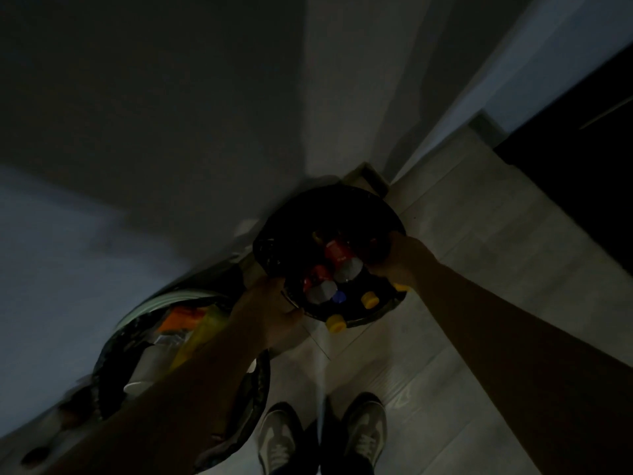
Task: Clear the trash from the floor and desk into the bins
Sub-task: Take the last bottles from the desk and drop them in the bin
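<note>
Down in the corner where the wall [171, 114] meets the floor [462, 269] sits a round bin [291, 217] with a black liner, and both hands are on it. Left hand [270, 303] is wrapped round the near-left rim, so it's properly grasping the bin. Right hand [394, 257] is clamped on the right side of the rim, fingers curled over into the opening. It's really dark, so I can't tell if the fingers have the liner or the hard rim itself.

Inside the bin are plastic bottles [337, 255] with red labels, packed together with their necks toward the camera. One has a blue cap [339, 297]. A few yellow caps [370, 299] show along the near edge, one right at the lip.

Just to the left, partly under the left forearm, is the other bin [161, 301], also black-lined. Whether the two bins touch is hard to say. It's got white cups [147, 368], something orange [181, 318] and a yellowish wrapper [205, 332] in it.

Grey shoes [281, 437] at the bottom stand on the pale planks, right in front of both bins.
</note>
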`<control>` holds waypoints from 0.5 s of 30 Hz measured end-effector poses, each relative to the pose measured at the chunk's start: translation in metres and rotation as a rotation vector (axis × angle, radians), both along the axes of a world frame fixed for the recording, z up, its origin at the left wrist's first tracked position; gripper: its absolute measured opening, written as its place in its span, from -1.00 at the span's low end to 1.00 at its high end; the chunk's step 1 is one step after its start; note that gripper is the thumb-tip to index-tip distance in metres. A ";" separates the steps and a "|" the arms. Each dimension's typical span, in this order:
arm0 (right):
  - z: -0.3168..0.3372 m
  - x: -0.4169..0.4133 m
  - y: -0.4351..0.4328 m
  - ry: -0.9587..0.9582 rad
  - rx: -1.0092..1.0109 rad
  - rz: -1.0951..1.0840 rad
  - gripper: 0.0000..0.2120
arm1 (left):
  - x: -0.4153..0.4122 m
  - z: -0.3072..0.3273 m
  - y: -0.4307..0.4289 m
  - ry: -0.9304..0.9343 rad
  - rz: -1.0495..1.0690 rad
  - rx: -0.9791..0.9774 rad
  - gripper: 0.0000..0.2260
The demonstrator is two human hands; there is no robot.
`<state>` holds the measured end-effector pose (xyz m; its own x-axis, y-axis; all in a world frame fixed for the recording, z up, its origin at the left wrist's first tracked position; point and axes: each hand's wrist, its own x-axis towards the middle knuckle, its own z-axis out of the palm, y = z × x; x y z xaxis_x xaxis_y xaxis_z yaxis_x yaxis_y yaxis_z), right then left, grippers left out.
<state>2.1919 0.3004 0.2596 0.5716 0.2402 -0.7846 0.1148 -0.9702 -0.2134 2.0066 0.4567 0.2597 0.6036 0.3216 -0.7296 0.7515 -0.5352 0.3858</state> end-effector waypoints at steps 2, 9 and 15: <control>-0.003 -0.004 -0.002 -0.009 0.053 0.015 -0.51 | 0.000 -0.002 0.001 0.028 -0.021 0.018 -0.40; 0.003 -0.017 -0.009 -0.181 0.458 -0.040 -0.65 | 0.000 -0.007 0.005 0.027 -0.016 0.012 -0.34; -0.022 -0.028 -0.008 -0.258 0.212 0.092 -0.49 | 0.003 -0.008 0.004 0.044 -0.043 0.042 -0.37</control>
